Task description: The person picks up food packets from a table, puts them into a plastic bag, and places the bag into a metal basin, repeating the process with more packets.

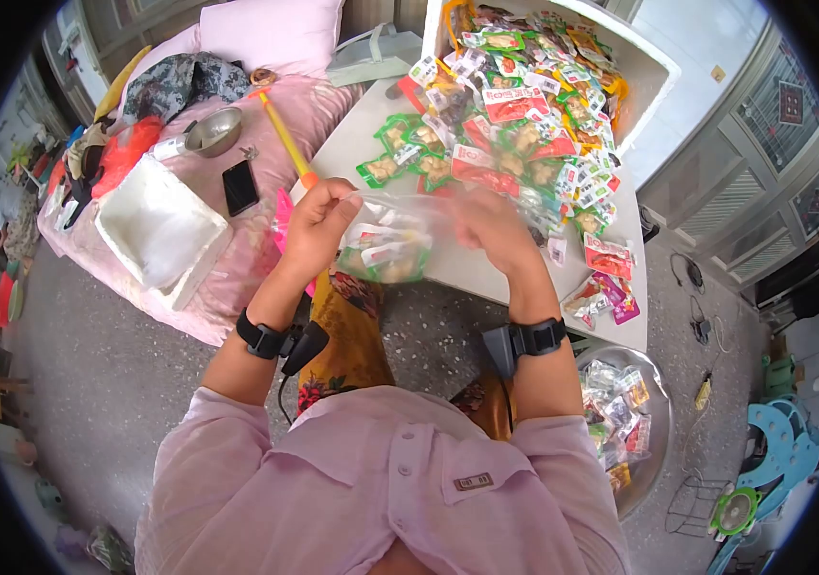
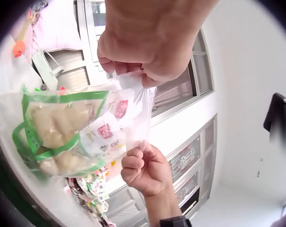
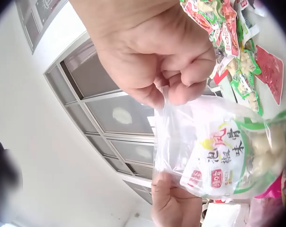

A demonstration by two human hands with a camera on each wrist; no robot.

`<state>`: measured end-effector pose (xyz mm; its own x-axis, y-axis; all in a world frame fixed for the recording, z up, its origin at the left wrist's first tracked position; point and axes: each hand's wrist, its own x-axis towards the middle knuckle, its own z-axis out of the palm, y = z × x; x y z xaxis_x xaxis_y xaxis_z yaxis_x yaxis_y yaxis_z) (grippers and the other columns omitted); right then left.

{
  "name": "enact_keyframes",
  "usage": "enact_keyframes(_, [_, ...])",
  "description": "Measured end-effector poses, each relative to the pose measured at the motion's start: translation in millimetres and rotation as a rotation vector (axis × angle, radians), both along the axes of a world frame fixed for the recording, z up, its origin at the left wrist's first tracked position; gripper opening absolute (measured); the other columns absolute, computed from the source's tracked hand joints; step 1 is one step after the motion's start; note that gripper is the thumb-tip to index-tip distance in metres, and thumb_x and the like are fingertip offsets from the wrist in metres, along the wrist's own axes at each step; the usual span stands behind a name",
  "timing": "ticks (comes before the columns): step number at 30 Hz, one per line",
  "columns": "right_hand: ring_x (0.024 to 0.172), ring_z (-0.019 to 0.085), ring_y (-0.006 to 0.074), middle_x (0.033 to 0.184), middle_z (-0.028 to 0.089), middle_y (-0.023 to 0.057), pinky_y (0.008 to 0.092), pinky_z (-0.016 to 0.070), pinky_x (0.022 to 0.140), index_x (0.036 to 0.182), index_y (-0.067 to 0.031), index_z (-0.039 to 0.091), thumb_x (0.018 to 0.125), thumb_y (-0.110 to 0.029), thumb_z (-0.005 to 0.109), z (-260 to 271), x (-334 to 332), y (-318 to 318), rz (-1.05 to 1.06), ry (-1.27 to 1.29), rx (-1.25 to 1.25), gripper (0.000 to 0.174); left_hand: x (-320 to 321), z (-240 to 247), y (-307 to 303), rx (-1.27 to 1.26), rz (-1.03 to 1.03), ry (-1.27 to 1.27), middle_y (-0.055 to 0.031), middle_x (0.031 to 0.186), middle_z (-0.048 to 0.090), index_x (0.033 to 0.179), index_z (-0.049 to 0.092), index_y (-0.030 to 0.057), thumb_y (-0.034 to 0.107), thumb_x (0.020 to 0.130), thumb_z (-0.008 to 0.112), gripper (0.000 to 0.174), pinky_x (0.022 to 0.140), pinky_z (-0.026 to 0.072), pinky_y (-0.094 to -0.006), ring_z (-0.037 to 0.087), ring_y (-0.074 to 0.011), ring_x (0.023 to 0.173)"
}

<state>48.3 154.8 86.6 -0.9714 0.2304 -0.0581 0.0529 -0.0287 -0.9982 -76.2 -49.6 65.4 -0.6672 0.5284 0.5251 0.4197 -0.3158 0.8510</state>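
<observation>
A clear plastic bag (image 1: 400, 209) hangs between my two hands over the near edge of the white table. Inside it are green-edged snack packets (image 2: 62, 125) with pale pieces showing through and white printed panels. My left hand (image 1: 317, 230) pinches one top corner of the bag between thumb and curled fingers. At the opposite top corner my right hand (image 3: 157, 61) pinches the plastic the same way; it is blurred in the head view. The bag's top edge stretches fairly straight between the hands, and its filled part hangs below.
Loose snack packets (image 1: 524, 134) spread over the white table (image 1: 333, 144) and spill from a foam box (image 1: 654, 72) at the back. A metal basin (image 1: 659, 422) of packets stands at the right. On the pink bed lie a phone (image 1: 240, 187) and a foam lid (image 1: 160, 225).
</observation>
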Motion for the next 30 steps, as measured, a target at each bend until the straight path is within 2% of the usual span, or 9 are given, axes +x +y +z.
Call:
enact_keyframes(4, [0.075,0.053,0.0139,0.08,0.056,0.0055,0.0266,0.0415,0.066,0.087,0.0006,0.054,0.07,-0.028,0.063,1,58,-9,0.061,-0.015,0.43,0.034,34,7,-5,-0.043,-0.23,-0.083,-0.0016,0.084,0.052,0.085,0.047,0.0028,0.005,0.082,0.05,0.005,0.066,0.0386,-0.0206,0.046,-0.0057,0.074])
enact_keyframes(7, [0.08,0.054,0.0241,0.083,0.056,0.0095,0.032,0.0412,0.072,0.092,0.0022,0.05,0.067,-0.032,0.065,4,89,-28,-0.013,0.307,0.733,0.045,61,14,-7,-0.114,-0.358,-0.017,-0.0051,0.084,0.052,0.084,0.047,0.0016,0.002,0.081,0.049,0.003,0.067,0.0391,-0.0216,0.047,-0.0083,0.074])
enact_keyframes(9, [0.086,0.05,0.0322,0.09,0.053,0.0162,0.0367,0.0393,0.075,0.094,0.002,0.05,0.064,-0.031,0.065,11,98,-42,-0.001,0.293,0.836,0.047,75,12,-7,-0.165,-0.394,0.014,-0.0065,0.083,0.052,0.083,0.046,0.0013,0.0,0.081,0.048,0.003,0.067,0.0393,-0.0222,0.048,-0.0097,0.074])
enact_keyframes(11, [0.081,0.052,0.0334,0.083,0.054,0.0167,0.0385,0.0406,0.071,0.087,0.0016,0.052,0.064,-0.027,0.062,1,101,-56,-0.022,0.303,0.934,0.038,86,8,-5,-0.156,-0.437,0.076,-0.0081,0.084,0.051,0.083,0.046,0.0013,0.0,0.081,0.048,0.003,0.068,0.0393,-0.023,0.047,-0.0109,0.075])
enact_keyframes(13, [0.076,0.052,0.0318,0.077,0.054,0.014,0.0395,0.0404,0.065,0.084,-0.0034,0.052,0.069,-0.023,0.058,0,104,-64,0.046,0.118,0.981,0.025,93,3,-2,-0.146,-0.458,0.102,-0.0093,0.084,0.051,0.083,0.045,0.0015,0.001,0.081,0.047,0.003,0.068,0.0392,-0.0236,0.047,-0.0122,0.076])
enact_keyframes(16, [0.067,0.051,0.0321,0.068,0.052,0.0121,0.0413,0.0394,0.059,0.075,-0.0038,0.05,0.07,-0.018,0.055,-10,115,-66,-0.067,0.197,0.993,0.016,99,-6,1,-0.146,-0.443,0.061,-0.0101,0.084,0.051,0.083,0.044,0.002,0.002,0.081,0.047,0.004,0.068,0.039,-0.0244,0.047,-0.0135,0.075])
enact_keyframes(22, [0.065,0.05,0.0333,0.07,0.052,0.0134,0.0399,0.0384,0.057,0.071,-0.002,0.049,0.072,-0.015,0.054,-22,139,-57,-0.071,0.165,0.686,0.014,103,-16,11,-0.187,-0.57,0.04,-0.0099,0.085,0.051,0.084,0.045,0.002,0.003,0.081,0.048,0.004,0.07,0.0384,-0.0237,0.047,-0.0139,0.076])
enact_keyframes(28, [0.07,0.053,0.0299,0.071,0.053,0.0141,0.0351,0.04,0.06,0.072,-0.0004,0.052,0.071,-0.013,0.055,-24,193,-29,-0.164,0.122,0.587,0.013,87,-58,28,-0.538,-0.634,-0.125,-0.0049,0.085,0.051,0.088,0.049,0.0018,0.004,0.08,0.05,0.008,0.071,0.0376,-0.022,0.047,-0.0102,0.079])
enact_keyframes(30, [0.068,0.053,0.0199,0.071,0.053,0.0088,0.0288,0.0402,0.06,0.076,-0.0005,0.053,0.073,-0.008,0.056,-14,229,-17,-0.296,0.08,0.528,0.009,79,-79,33,-0.68,-0.61,-0.115,-0.0016,0.079,0.051,0.085,0.05,0.0016,0.005,0.08,0.05,0.007,0.067,0.0381,-0.02,0.046,-0.007,0.073])
